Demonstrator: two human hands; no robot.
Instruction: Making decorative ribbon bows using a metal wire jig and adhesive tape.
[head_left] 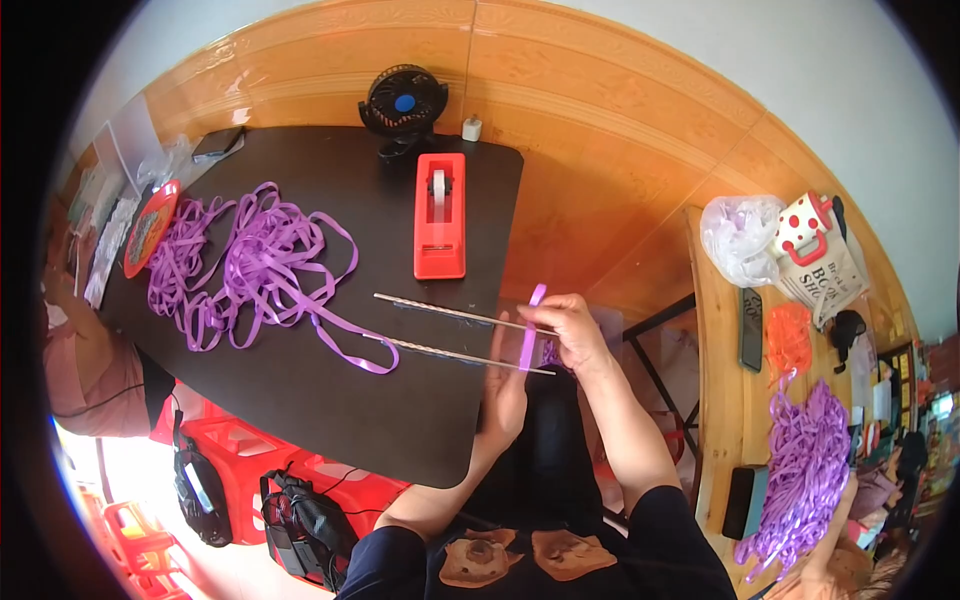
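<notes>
Two thin metal rods with twisted stems (440,308) reach out, roughly parallel, past the right edge of the dark table. Near their free ends a flat purple ribbon (529,340) runs across both. My right hand (570,330) is closed, pinching the ribbon by the farther rod. At the nearer rod is my left hand (507,405), its thumb against the ribbon's lower part and its fingers reaching up behind the rods. Those fingers are partly hidden. More ribbon hangs below my right hand. A large loose heap of purple ribbon (270,255) lies on the table to the left.
A red tape dispenser (440,250) and a black fan (403,103) stand on the dark table (400,430). Red stools (235,445) and black bags are below left. On the wooden table (715,420) at right lie a phone (750,330) and more ribbon (805,460), with another person's arm beside it.
</notes>
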